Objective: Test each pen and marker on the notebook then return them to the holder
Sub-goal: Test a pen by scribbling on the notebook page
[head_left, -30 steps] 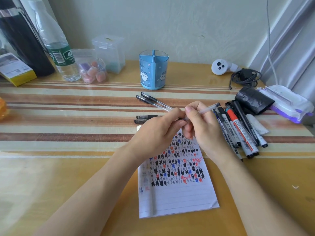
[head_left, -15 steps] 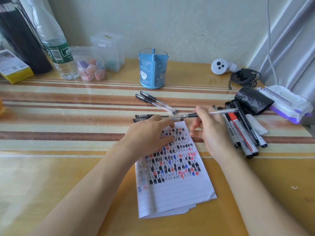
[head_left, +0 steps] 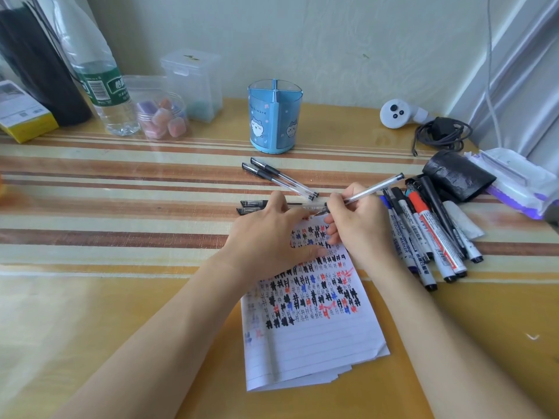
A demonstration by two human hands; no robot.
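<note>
Testing a pen (head_left: 375,187) on the notebook (head_left: 317,352)

The striped table (head_left: 121,297) carries the notebook between the arms, the blue holder (head_left: 275,122) behind it and the markers (head_left: 423,234) piled at the right. The left hand (head_left: 266,237) lies flat on the page, fingers spread, pressing it down; the right hand (head_left: 357,225) pinches the clear pen, its tip at the crowded top lines. A short, light stroke on a bare patch looks best, paper pinned.

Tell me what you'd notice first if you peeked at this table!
The notebook in the middle, covered with black, red and blue scribbles, jumps out first. At its far end, the right hand grips a clear pen while the left hand presses the page flat. A heap of markers lies to the right.
</note>
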